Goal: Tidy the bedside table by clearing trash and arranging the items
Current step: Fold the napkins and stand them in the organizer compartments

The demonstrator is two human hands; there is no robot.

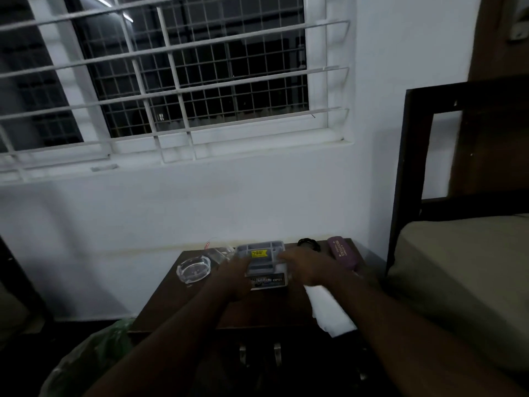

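Both hands hold a clear plastic box with a yellow sticker at the middle of the dark bedside table. The left hand seems to grip its left side, fingers curled, though blur hides detail; the right hand grips its right side. A glass ashtray sits left, a purple case far right, white paper near right.
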